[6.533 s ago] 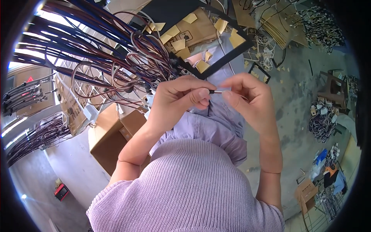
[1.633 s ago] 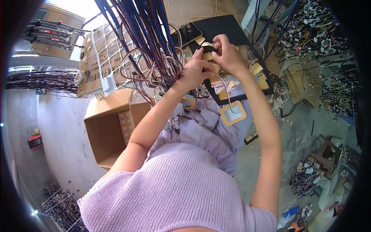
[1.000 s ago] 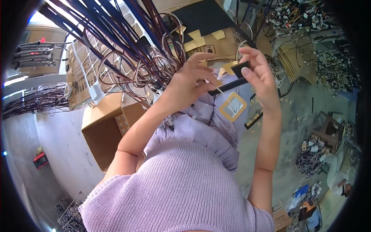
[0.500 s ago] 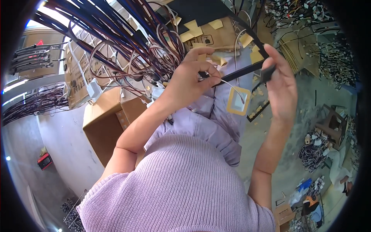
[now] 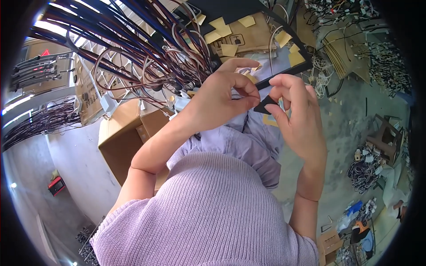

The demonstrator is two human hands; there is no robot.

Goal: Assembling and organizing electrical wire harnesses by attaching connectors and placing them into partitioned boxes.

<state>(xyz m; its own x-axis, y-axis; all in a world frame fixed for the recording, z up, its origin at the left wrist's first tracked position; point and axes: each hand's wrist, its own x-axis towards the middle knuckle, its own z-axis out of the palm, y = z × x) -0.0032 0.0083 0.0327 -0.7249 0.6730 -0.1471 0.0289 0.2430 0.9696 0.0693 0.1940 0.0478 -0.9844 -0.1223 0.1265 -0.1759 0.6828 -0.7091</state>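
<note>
My left hand (image 5: 220,94) is closed in a pinch at the middle of the view. Its fingertips meet a thin wire, now mostly hidden by the fingers. My right hand (image 5: 300,117) has come up close on the right and pinches a small flat black patch of tape (image 5: 262,107). One edge of the black patch reaches the left fingertips. Below it, partly covered by the right hand, shows the yellow edge of a square piece (image 5: 269,120) that hangs on the wire. Just behind both hands runs a black frame bar (image 5: 290,71).
Yellow paper pieces (image 5: 218,27) stick along the black frame and brown cardboard. A thick bundle of dark wires (image 5: 146,48) hangs at the upper left. An open cardboard box (image 5: 122,128) stands left of my lap. Wire coils (image 5: 361,170) lie on the floor at right.
My right hand has moved left and down to my left fingertips, bringing the black patch. The square yellow-edged piece, in plain view before, is now mostly hidden.
</note>
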